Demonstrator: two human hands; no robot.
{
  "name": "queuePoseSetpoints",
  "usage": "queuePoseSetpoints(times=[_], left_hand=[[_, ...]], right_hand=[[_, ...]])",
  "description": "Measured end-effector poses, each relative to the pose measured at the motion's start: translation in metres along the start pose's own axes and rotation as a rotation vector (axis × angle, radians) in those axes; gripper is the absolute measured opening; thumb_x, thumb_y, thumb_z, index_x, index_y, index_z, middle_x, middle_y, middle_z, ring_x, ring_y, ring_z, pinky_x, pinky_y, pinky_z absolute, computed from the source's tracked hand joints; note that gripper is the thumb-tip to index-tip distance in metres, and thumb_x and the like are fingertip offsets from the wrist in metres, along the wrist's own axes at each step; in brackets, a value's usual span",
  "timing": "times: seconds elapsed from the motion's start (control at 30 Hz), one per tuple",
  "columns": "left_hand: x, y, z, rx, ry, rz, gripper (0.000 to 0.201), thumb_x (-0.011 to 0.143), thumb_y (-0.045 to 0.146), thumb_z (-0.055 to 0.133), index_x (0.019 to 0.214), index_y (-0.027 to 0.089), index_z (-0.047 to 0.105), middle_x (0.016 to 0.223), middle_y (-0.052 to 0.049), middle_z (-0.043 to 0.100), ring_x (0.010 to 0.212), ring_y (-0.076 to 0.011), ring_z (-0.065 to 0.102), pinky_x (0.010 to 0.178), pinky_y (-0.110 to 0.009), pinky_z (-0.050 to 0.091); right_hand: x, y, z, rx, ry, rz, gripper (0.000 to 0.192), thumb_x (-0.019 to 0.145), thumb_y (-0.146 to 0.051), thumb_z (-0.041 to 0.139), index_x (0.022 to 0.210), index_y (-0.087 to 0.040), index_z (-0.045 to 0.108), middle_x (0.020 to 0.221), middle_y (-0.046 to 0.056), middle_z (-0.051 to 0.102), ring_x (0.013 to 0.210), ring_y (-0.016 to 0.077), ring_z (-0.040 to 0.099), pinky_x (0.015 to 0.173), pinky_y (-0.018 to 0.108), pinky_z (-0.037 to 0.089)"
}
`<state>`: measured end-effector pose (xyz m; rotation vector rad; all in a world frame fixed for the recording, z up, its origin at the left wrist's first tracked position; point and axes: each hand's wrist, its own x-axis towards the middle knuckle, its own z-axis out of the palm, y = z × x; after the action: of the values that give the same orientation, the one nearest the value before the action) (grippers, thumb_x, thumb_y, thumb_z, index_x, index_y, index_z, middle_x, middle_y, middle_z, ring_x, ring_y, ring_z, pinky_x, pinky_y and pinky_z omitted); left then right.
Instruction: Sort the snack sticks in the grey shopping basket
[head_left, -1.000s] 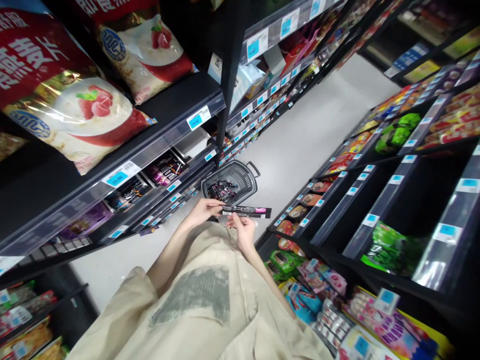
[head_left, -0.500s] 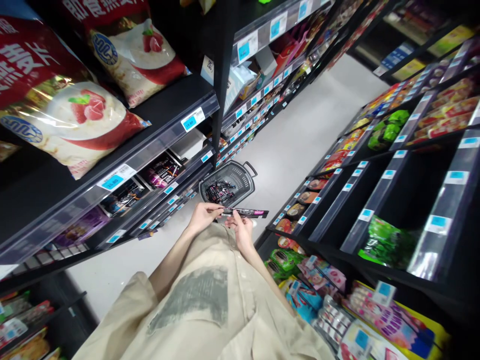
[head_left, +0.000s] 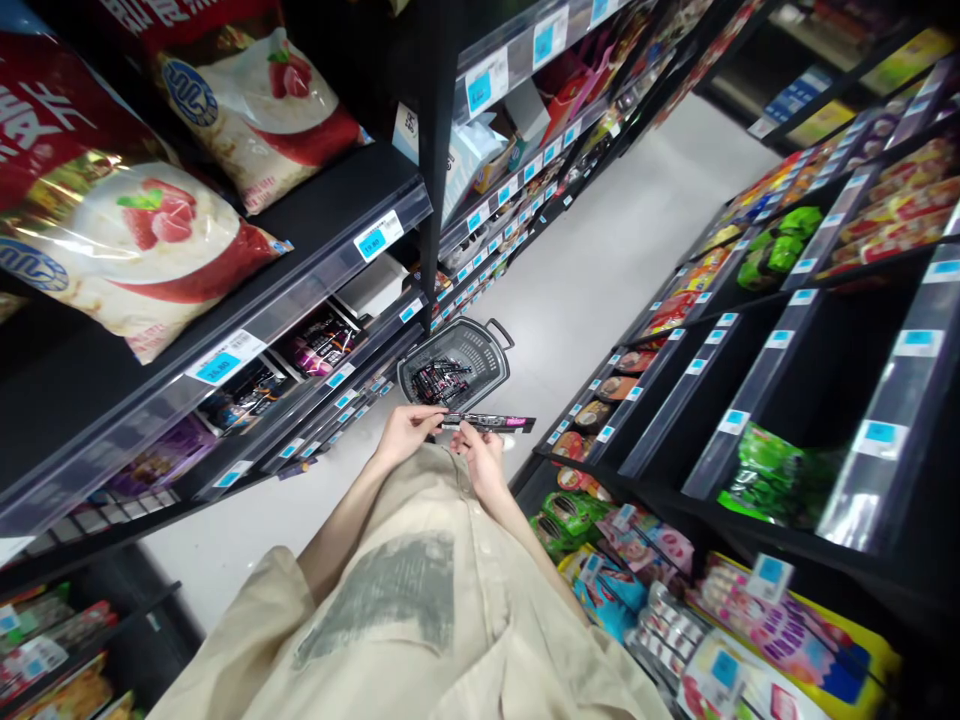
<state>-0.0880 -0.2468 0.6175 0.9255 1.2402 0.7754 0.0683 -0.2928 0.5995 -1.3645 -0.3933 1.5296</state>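
Observation:
A slim black stick packet with a pink patch lies crosswise in front of my body, held between both hands. Its left end is pinched by my left hand, thumb against fingers. My right hand grips it near the middle from below, so the pink end sticks out to the right. Just beyond the hands, a dark grey shopping basket with a handle rests on the floor. Several similar black packets lie in a heap inside it.
Shelving with large red-and-white cereal bags rises close on the left. On the right, dark shelves hold packaged snacks, with bagged sweets low beside me. A grey floor aisle runs between them.
The packet has turned slightly in my fingers, showing more of its broad face. My right hand has shifted a little to the left; the basket stays put.

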Motion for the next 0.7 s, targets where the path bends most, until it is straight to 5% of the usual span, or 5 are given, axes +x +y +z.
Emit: queuePoseSetpoints(times=[0.27,0.53,0.7], left_hand=[[-0.004,0.001,0.002,0.186,-0.015,0.094,0.026,0.083,0.035,0.076,0.101,0.019,0.083,0.104,-0.009,0.080,0.095,-0.0255,0.077,0.088,-0.034,0.060],[0.004,-0.011,0.012,-0.133,0.053,-0.034,0.049,0.069,0.053,0.084,0.098,0.013,0.082,0.102,-0.013,0.080,0.079,-0.0231,0.076,0.075,-0.036,0.065],[0.012,-0.009,0.007,-0.148,0.042,-0.036,0.051,0.065,0.046,0.088,0.102,0.013,0.080,0.085,-0.007,0.080,0.069,-0.0185,0.074,0.071,-0.033,0.065]], right_hand=[[0.004,-0.001,0.006,0.152,0.004,0.104,0.036,0.060,-0.033,0.093,0.080,-0.019,0.066,0.077,0.003,0.072,0.066,0.0175,0.069,0.060,0.029,0.060],[0.003,-0.011,0.013,0.134,0.026,0.096,0.035,0.056,-0.031,0.095,0.074,-0.017,0.069,0.065,-0.001,0.068,0.055,0.0128,0.061,0.054,0.024,0.053],[0.004,-0.016,0.015,0.079,-0.028,0.063,0.033,0.062,-0.038,0.094,0.075,-0.016,0.074,0.066,0.002,0.071,0.052,0.0134,0.059,0.053,0.027,0.051]])
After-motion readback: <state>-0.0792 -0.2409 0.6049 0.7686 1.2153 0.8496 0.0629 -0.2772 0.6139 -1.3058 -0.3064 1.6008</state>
